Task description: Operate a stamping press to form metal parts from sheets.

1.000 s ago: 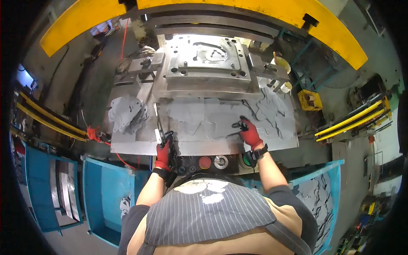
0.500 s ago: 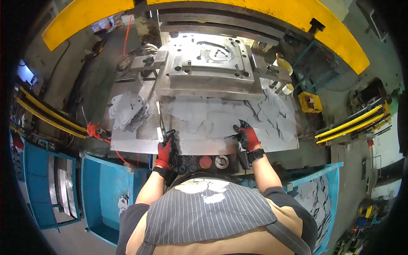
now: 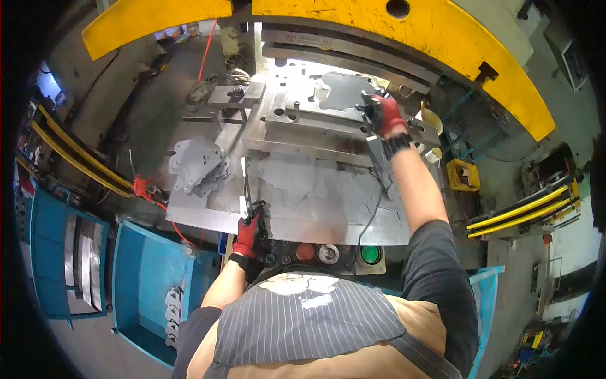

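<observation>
My right hand [image 3: 385,117], in a red and black glove, reaches over the steel die [image 3: 284,129]. Its fingers close on the right edge of a flat grey sheet-metal blank [image 3: 346,91], which lies over the top of the die. My left hand [image 3: 249,230], gloved alike, is near the table's front edge. It is closed around a long thin tool [image 3: 244,180] with white and dark parts that points away from me. Grey sheets [image 3: 290,180] lie flat on the metal table [image 3: 202,216] between my hands. A pile of grey cut plates [image 3: 197,164] sits at the left.
The yellow press frame [image 3: 353,16] arches over the far side. A control panel with a green button [image 3: 370,255] and a red button [image 3: 305,253] sits below the table edge. Blue bins [image 3: 148,234] stand at the left. A yellow crate [image 3: 463,175] is at the right.
My right hand has moved from the table's front up and forward to the die. A grey blank now covers part of the die. The left hand stays with its tool.
</observation>
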The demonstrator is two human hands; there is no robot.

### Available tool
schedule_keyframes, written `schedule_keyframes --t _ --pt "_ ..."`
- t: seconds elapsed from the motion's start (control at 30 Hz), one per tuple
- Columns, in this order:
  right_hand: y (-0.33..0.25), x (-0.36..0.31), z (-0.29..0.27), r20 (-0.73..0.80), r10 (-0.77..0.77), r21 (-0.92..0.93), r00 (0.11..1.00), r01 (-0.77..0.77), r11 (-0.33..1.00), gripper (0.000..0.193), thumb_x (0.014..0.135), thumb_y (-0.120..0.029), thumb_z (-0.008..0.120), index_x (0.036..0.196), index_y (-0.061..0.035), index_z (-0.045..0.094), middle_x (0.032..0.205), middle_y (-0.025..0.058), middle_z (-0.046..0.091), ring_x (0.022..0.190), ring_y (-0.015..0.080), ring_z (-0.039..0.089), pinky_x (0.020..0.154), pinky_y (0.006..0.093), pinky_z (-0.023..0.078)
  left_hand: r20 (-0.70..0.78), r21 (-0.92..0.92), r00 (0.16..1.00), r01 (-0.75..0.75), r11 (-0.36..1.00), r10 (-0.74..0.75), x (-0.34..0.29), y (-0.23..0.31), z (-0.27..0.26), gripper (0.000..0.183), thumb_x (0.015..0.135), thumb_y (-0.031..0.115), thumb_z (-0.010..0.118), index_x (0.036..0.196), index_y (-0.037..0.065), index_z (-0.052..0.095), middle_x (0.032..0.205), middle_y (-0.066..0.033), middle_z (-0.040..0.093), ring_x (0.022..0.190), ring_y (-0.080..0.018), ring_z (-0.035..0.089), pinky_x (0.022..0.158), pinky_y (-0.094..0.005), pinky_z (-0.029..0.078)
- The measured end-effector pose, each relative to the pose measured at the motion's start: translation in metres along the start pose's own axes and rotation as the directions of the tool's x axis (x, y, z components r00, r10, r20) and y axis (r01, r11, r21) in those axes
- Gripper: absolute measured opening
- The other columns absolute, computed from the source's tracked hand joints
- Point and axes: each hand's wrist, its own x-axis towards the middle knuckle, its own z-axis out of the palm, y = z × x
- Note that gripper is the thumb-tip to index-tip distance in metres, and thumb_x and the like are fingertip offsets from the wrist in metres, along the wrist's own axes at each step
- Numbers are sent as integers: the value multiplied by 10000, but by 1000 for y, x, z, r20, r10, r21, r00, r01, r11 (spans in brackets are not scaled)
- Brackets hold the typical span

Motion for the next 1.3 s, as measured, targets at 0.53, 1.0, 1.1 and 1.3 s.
schedule_keyframes --t 0.53,1.0,1.1,1.3 --pt "10 78 65 96 12 -961 995 96 -259 329 650 -294 650 895 -76 639 963 161 592 894 287 579 751 358 472 -85 91 992 -89 992 97 -8 -4 -7 216 760 169 620 881 -6 585 723 -40 589 606 -104 507 553 -260 416" --pt "2 -114 146 433 -533 -785 727 594 173 356 596 -141 689 921 -119 545 851 98 536 779 305 547 648 366 457 -36 -10 998 -61 998 60 7 -34 -42 194 821 164 511 946 35 583 719 -32 570 533 -123 526 480 -251 438" --pt "21 -195 72 286 -384 -817 878 433 381 405 584 -120 698 961 -108 552 942 120 560 876 312 537 729 362 453 -164 22 962 226 974 -220 -64 65 -15 264 809 184 529 1042 66 565 681 21 516 580 -103 477 492 -251 392" --pt "142 -378 -94 -620 -259 -428 741 -43 903 339 772 31 480 1109 -4 468 1111 106 507 1001 188 493 890 305 373 -647 74 761 13 997 38 -98 -58 -198 311 803 174 541 1064 8 516 986 -85 563 790 -171 524 707 -307 438"
